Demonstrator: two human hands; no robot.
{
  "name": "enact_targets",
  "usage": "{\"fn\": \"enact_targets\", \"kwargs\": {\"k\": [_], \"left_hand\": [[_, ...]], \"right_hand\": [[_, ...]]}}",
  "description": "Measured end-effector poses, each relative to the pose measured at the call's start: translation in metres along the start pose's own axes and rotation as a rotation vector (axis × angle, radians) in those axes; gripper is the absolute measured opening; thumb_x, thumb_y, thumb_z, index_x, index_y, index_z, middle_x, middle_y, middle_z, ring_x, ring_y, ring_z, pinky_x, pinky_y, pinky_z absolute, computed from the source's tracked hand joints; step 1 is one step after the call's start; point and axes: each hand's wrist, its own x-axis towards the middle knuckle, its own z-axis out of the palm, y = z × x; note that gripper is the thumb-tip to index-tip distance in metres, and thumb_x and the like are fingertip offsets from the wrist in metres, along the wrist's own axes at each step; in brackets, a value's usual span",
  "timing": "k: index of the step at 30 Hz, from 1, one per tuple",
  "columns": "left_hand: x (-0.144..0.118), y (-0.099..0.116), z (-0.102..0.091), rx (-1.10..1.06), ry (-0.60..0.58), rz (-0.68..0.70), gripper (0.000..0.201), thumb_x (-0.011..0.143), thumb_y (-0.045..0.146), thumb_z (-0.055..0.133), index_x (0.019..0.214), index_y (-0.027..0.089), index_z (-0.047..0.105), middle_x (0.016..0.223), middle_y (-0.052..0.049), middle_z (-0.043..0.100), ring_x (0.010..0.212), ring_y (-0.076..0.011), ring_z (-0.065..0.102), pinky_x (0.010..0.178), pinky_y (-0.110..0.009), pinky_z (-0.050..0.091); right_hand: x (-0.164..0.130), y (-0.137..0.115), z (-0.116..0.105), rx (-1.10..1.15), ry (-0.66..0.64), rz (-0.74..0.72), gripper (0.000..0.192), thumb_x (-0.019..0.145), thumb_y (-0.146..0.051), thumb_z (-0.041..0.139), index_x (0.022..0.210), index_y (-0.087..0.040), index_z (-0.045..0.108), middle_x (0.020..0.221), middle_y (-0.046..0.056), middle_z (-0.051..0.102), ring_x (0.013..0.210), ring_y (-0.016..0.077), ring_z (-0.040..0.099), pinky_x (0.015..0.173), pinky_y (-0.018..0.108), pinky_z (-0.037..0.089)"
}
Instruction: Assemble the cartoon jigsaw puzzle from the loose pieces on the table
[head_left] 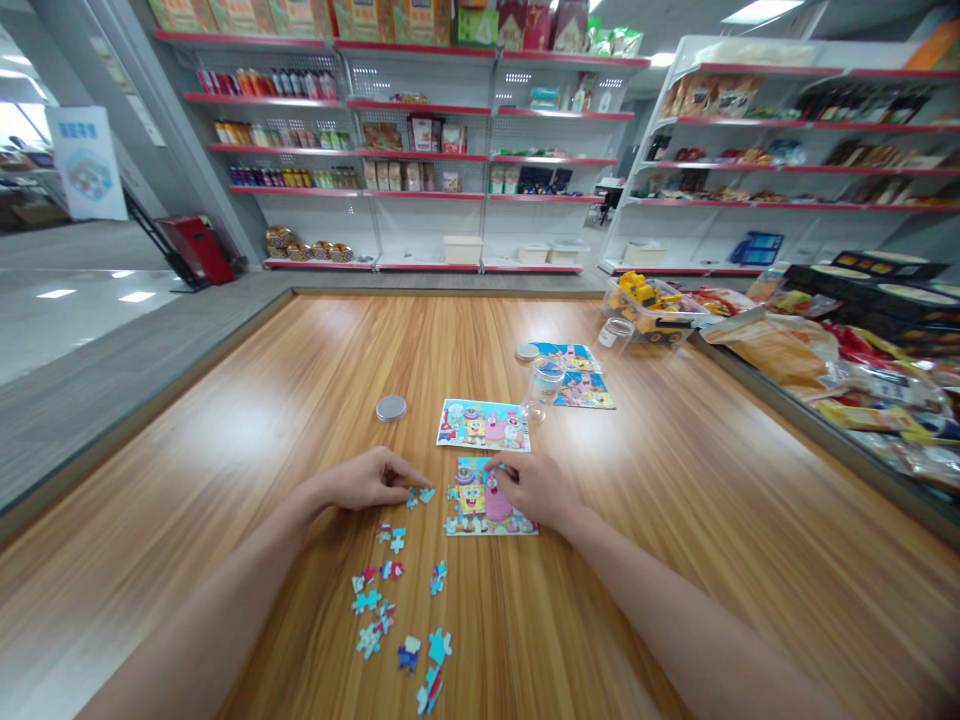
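Observation:
A partly assembled cartoon jigsaw puzzle [472, 505] lies flat on the wooden table, its left side ragged. My right hand [536, 488] rests over its upper right part, index finger and thumb apart and touching it; the hand hides some of the picture. To the left, my left hand [373, 478] has its index finger and thumb apart, at two loose blue puzzle pieces [426, 495]. Several more loose pieces [367, 600] are scattered below that hand, towards me. Just beyond the puzzle lies a picture card [480, 425] with the same cartoon figures.
A grey round lid [391, 408] lies left of the card. Clear jars [546, 380] and another lid [527, 352] stand around blue puzzles [589, 390]. A plastic box of yellow toy vehicles [651, 305] is at the back right, beside packaged snacks [795, 350]. Shelves [420, 198] stand behind.

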Motion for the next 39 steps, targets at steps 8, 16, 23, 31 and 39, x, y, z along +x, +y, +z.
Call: {"fn": "enact_targets", "kwargs": {"k": [8, 16, 23, 31, 39], "left_hand": [[0.0008, 0.0025, 0.0009, 0.024, 0.016, -0.006, 0.041, 0.079, 0.017, 0.053, 0.117, 0.020, 0.068, 0.069, 0.001, 0.064, 0.051, -0.0085, 0.037, 0.046, -0.019, 0.027], [0.0021, -0.0006, 0.0025, -0.006, 0.057, 0.007, 0.035, 0.080, 0.019, 0.055, 0.110, 0.019, 0.072, 0.080, -0.001, 0.070, 0.060, -0.0111, 0.050, 0.052, -0.019, 0.034], [0.0027, -0.0015, 0.0031, 0.007, 0.072, -0.001, 0.031, 0.082, 0.023, 0.056, 0.108, 0.018, 0.073, 0.075, 0.000, 0.069, 0.055, -0.0094, 0.048, 0.050, -0.019, 0.033], [0.0035, -0.0049, 0.0048, -0.018, 0.087, 0.006, 0.024, 0.081, 0.025, 0.059, 0.098, 0.016, 0.074, 0.079, -0.002, 0.070, 0.065, -0.0122, 0.056, 0.057, -0.019, 0.040], [0.0015, -0.0036, 0.0034, -0.007, 0.068, 0.046, 0.031, 0.087, 0.031, 0.056, 0.111, 0.018, 0.070, 0.090, -0.005, 0.071, 0.073, -0.0146, 0.058, 0.062, -0.022, 0.042]], "right_hand": [[-0.0006, 0.0000, -0.0003, 0.003, 0.000, 0.000, 0.025, 0.082, -0.019, 0.051, 0.093, -0.023, 0.073, 0.067, 0.000, 0.068, 0.058, 0.0129, 0.056, 0.056, 0.023, 0.033], [-0.0002, 0.0023, 0.0020, 0.004, 0.000, -0.003, 0.025, 0.082, -0.019, 0.051, 0.093, -0.023, 0.073, 0.067, 0.000, 0.067, 0.058, 0.0127, 0.056, 0.056, 0.023, 0.033], [0.0006, 0.0016, 0.0002, 0.002, -0.002, 0.009, 0.025, 0.082, -0.019, 0.051, 0.094, -0.023, 0.073, 0.063, -0.001, 0.065, 0.056, 0.0124, 0.054, 0.055, 0.023, 0.031], [0.0011, -0.0002, 0.0001, -0.001, -0.002, 0.005, 0.025, 0.082, -0.019, 0.051, 0.092, -0.023, 0.074, 0.064, -0.001, 0.066, 0.056, 0.0124, 0.055, 0.055, 0.023, 0.032], [0.0009, 0.0019, 0.0017, 0.008, 0.003, 0.003, 0.024, 0.082, -0.020, 0.052, 0.092, -0.023, 0.073, 0.064, -0.001, 0.066, 0.055, 0.0122, 0.054, 0.055, 0.023, 0.031]]}}
